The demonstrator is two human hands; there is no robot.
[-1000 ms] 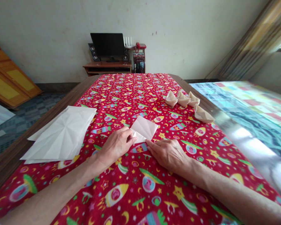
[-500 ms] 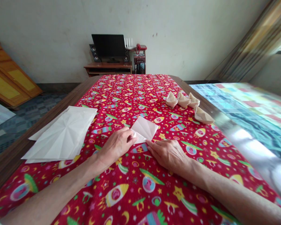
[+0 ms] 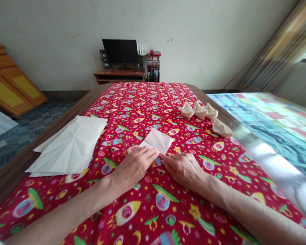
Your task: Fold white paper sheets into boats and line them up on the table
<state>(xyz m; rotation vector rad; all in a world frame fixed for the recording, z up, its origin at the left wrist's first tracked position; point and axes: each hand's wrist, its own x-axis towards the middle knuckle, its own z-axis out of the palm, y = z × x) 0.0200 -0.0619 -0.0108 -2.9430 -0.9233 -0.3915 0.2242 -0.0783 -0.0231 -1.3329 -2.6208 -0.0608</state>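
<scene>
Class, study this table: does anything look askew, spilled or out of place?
Nothing looks spilled. Two mild oddities: the stack of creased sheets is uneven, its edges out of line; and one folded paper piece breaks from the row of three others, sitting nearer the viewer.

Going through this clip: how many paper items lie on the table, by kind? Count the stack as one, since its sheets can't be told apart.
Folded boat-like shapes: 4
Small creased sheet in the middle: 1
Stack of larger creased sheets: 1
Total: 6
</scene>
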